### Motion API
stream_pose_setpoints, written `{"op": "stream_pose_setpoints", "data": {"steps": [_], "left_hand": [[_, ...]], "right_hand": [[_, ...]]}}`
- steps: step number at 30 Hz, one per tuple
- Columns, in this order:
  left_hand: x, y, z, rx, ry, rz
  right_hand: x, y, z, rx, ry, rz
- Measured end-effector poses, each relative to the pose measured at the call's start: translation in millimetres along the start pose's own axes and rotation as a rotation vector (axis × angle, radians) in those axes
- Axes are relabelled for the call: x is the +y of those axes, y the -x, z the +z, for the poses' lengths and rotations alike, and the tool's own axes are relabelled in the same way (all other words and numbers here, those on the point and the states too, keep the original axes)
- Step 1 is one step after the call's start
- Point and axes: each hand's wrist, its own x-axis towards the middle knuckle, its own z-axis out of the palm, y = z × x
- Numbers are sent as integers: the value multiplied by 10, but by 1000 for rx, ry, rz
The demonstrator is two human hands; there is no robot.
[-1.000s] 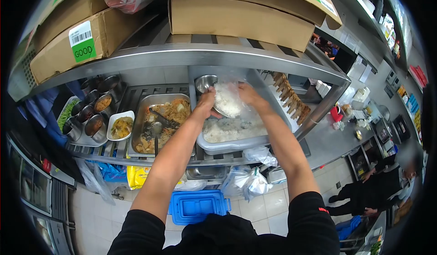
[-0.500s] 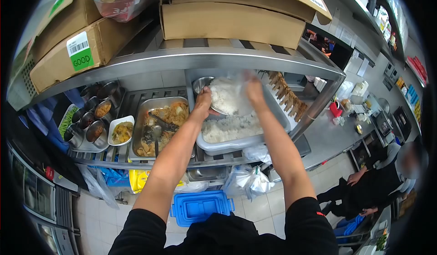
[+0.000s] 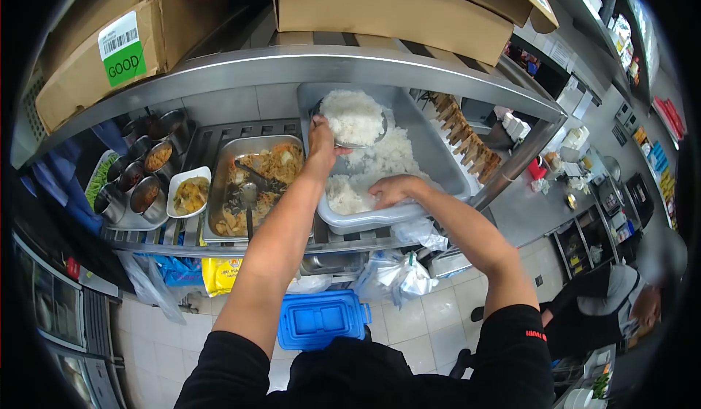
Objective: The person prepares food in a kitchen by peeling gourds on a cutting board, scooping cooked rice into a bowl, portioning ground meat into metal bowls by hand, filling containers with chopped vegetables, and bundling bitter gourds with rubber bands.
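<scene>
My left hand [image 3: 323, 140] grips a round metal bowl [image 3: 382, 133] from its left side, over the back of a grey plastic tub [image 3: 454, 171]. White rice [image 3: 353, 115] is heaped above the bowl's rim. Lower in the tub lies loose rice [image 3: 398, 153], spread across the bottom. My right hand [image 3: 398, 190] is down at the tub's front, fingers curled and pressed together at the rice. Whatever those fingers hold, if anything, blends with the white rice and cannot be made out.
Left of the tub stands a metal pan [image 3: 219, 168] of cooked food with utensils. Beside it are a white bowl [image 3: 175, 208] and several metal pots [image 3: 150, 197]. A steel shelf [image 3: 409, 66] with cardboard boxes [image 3: 394, 11] hangs overhead. A co-worker [image 3: 606, 292] stands at the right.
My right hand has come down from the tub's back to the rice at its front. The rice-filled bowl in my left hand has risen slightly in view. The co-worker has shifted and bent lower.
</scene>
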Motion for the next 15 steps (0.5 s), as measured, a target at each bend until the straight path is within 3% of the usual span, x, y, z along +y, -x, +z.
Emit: {"op": "stream_pose_setpoints", "data": {"steps": [1, 4, 5, 7, 9, 12, 15], "left_hand": [[46, -26, 17, -5, 7, 12], [65, 16, 28, 11, 32, 17], [72, 28, 15, 9, 26, 16], [48, -13, 13, 1, 15, 13], [32, -16, 14, -19, 7, 8], [29, -25, 30, -34, -28, -13], [47, 74, 77, -124, -105, -32]], "right_hand": [[95, -34, 73, 116, -14, -72], [164, 28, -33, 61, 130, -103], [205, 146, -72, 164, 124, -92], [332, 394, -110, 630, -268, 137], [660, 371, -264, 1030, -947, -43], [624, 309, -400, 1089, -1510, -666], [232, 121, -653, 1409, -821, -179]]}}
